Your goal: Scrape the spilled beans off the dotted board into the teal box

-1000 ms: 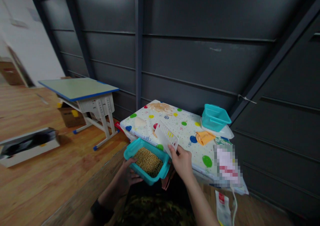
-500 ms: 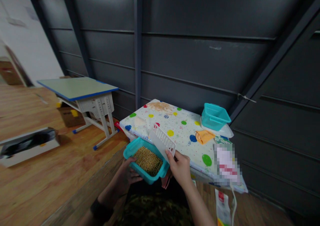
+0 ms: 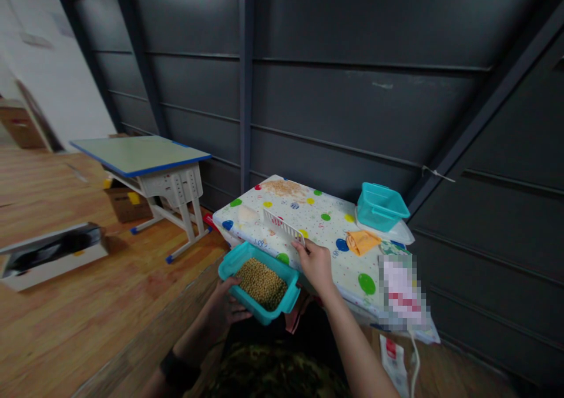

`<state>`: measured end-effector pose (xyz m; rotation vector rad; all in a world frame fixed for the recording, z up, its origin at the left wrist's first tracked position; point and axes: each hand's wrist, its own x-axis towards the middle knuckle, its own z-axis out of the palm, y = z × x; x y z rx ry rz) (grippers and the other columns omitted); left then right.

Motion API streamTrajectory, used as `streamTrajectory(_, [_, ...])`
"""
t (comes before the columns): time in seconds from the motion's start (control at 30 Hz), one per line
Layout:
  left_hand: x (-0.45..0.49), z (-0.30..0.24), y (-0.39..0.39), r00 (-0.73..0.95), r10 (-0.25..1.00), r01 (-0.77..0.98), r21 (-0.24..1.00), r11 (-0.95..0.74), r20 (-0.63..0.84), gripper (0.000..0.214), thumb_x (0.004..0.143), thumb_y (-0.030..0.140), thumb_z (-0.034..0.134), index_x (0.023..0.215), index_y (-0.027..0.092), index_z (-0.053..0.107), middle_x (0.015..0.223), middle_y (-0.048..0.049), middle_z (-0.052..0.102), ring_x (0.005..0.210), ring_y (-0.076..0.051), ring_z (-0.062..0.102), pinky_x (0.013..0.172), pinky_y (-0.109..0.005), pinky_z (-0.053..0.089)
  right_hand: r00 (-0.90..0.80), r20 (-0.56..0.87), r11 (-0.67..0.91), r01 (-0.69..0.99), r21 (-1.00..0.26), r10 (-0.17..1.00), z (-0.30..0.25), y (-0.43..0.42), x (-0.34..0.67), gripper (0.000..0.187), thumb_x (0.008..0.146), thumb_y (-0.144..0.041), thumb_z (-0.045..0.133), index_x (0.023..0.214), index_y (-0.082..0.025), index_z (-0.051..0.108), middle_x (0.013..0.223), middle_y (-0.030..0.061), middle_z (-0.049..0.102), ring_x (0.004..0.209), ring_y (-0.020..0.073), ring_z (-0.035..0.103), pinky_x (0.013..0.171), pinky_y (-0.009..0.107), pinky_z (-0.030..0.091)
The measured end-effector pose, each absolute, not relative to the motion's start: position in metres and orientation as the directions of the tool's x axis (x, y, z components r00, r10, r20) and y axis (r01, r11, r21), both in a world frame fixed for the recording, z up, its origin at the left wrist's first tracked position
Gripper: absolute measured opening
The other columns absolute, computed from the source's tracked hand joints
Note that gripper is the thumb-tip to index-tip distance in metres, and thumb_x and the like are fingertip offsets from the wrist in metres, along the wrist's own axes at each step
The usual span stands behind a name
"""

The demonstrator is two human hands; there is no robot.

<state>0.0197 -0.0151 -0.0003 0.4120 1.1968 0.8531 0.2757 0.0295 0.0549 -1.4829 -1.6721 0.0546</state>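
My left hand (image 3: 228,305) grips the near left side of a teal plastic container (image 3: 291,295), which is held at the table's front edge. Round yellowish beans (image 3: 261,283) fill much of its inside. In my right hand (image 3: 315,264) is a white slotted plastic piece (image 3: 282,226), pinched at its right end. The piece is raised above the tablecloth, beyond the container and apart from it. A spread of small tan bits (image 3: 284,187) lies at the far left of the table, with a pale patch (image 3: 248,214) nearer to me.
A second teal container (image 3: 382,207) stands at the back right of the balloon-print tablecloth (image 3: 319,248). In front of it lies an orange cloth (image 3: 362,242). A blue-edged desk (image 3: 147,154) and an open white box (image 3: 53,254) are to the left. A dark wall rises behind.
My right hand has lifted the white slotted piece up and away from the container, turning it edge-on over the table. The left hand and the container have hardly moved.
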Motion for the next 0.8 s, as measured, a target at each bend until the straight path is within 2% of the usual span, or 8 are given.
streamTrajectory(0.2, [0.017,-0.004,-0.013,0.094,0.762,-0.35,0.696,0.627,-0.64,0.041,0.097,0.043,0.057,0.133,0.031,0.04,0.091,-0.0002,0.052,0.072,-0.025,0.072,0.078,-0.042,0.065,0.063,0.557,0.326,0.754,-0.57,0.828,0.052,0.018,0.272,0.059,0.107,-0.059,0.049,0.072,-0.021,0.076,0.062,0.0058,0.072,0.053,0.0174,0.059,0.057,0.027,0.036])
streamTrajectory(0.4, [0.018,-0.001,-0.014,0.118,0.763,-0.352,0.691,0.631,-0.636,0.042,0.097,0.04,0.056,0.133,0.029,0.039,0.095,-0.0063,0.061,0.075,-0.029,0.076,0.077,-0.042,0.064,0.17,0.579,0.304,0.715,-0.629,0.797,0.052,0.012,0.275,0.062,0.105,-0.064,0.049,0.071,-0.02,0.076,0.064,0.0067,0.074,0.055,0.0184,0.061,0.058,0.027,0.039])
streamTrajectory(0.53, [0.018,0.0,-0.015,0.113,0.761,-0.357,0.688,0.631,-0.639,0.039,0.098,0.04,0.055,0.133,0.029,0.04,0.093,-0.006,0.064,0.076,-0.029,0.078,0.08,-0.043,0.064,0.215,0.579,0.254,0.742,-0.62,0.786,0.053,0.019,0.278,0.063,0.105,-0.065,0.045,0.076,-0.02,0.079,0.065,0.0087,0.075,0.054,0.0196,0.06,0.057,0.029,0.038])
streamTrajectory(0.8, [0.018,0.003,-0.016,0.105,0.761,-0.363,0.688,0.628,-0.64,0.043,0.099,0.04,0.057,0.137,0.029,0.041,0.088,-0.0014,0.062,0.071,-0.025,0.075,0.08,-0.041,0.063,0.104,0.531,0.273,0.766,-0.582,0.841,0.053,0.02,0.275,0.053,0.105,-0.055,0.05,0.077,-0.022,0.08,0.069,0.0082,0.077,0.056,0.0202,0.062,0.059,0.029,0.041])
